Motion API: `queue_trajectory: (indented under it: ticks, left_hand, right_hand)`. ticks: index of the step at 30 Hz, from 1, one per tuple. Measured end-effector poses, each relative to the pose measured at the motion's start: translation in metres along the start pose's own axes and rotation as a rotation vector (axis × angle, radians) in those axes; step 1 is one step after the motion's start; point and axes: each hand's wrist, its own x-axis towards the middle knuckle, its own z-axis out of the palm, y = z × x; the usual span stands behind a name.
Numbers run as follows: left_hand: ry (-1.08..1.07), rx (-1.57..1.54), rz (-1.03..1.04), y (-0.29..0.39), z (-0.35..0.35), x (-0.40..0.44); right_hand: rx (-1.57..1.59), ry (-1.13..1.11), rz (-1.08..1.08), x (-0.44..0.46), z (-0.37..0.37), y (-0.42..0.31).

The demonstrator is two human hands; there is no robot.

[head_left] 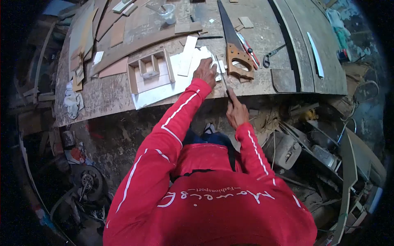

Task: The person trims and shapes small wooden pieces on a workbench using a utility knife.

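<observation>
My left hand (206, 71) rests with bent fingers at the right end of a white board (154, 97), pressing a small white piece against it; the fingers partly hide that piece. My right hand (237, 111), closed at the table's front edge, grips a long thin blade (222, 70), its handle mostly covered. The blade points away from me, just right of my left fingertips. A loose white strip (188, 56) lies on the board beside my left hand. Further left, a small wooden box frame (134, 78) with inner dividers sits partly on the board.
A handsaw (239, 55) lies right of the blade, alongside a red cutter (248, 50) and dark scissors (272, 55). Behind are a long wooden strip (139, 48) and a clear cup (168, 16). A cloth (73, 101) hangs at the left edge; a jerrycan (286, 149) stands below right.
</observation>
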Motion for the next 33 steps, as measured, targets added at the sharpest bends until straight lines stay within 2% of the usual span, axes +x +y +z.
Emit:
queue_trajectory:
  ticks: [2,5,8,12,16,20,24,27,33]
  left_hand:
    - [-0.002,-0.009,-0.002,0.002,-0.002,-0.004]
    - [-0.023,0.003,-0.010,0.003,-0.005,-0.002]
    - [-0.050,0.018,-0.028,0.004,-0.003,-0.004]
    - [-0.039,0.045,-0.018,0.001,-0.001,-0.002]
    - [-0.057,0.021,-0.038,0.005,-0.005,-0.001]
    - [-0.093,0.027,-0.045,0.005,-0.008,0.001]
    - [-0.104,0.038,-0.051,0.002,-0.005,0.001]
    - [-0.052,0.059,-0.028,0.003,-0.005,0.001]
    - [-0.111,0.046,-0.034,0.002,-0.008,0.003]
  right_hand:
    - [-0.016,-0.010,0.017,-0.002,0.000,-0.003]
    - [-0.011,0.046,-0.047,0.040,0.010,-0.012]
    - [0.027,0.084,-0.063,0.031,0.015,-0.004]
    - [-0.024,0.025,0.001,0.000,0.007,0.004]
    - [-0.053,0.096,-0.101,0.047,0.021,0.002]
    - [-0.045,-0.022,0.060,0.005,-0.005,-0.007]
    - [-0.059,-0.016,-0.034,-0.007,-0.003,-0.001]
    - [-0.066,0.078,-0.021,-0.008,0.008,0.005]
    - [-0.039,-0.005,0.005,-0.010,-0.010,0.000]
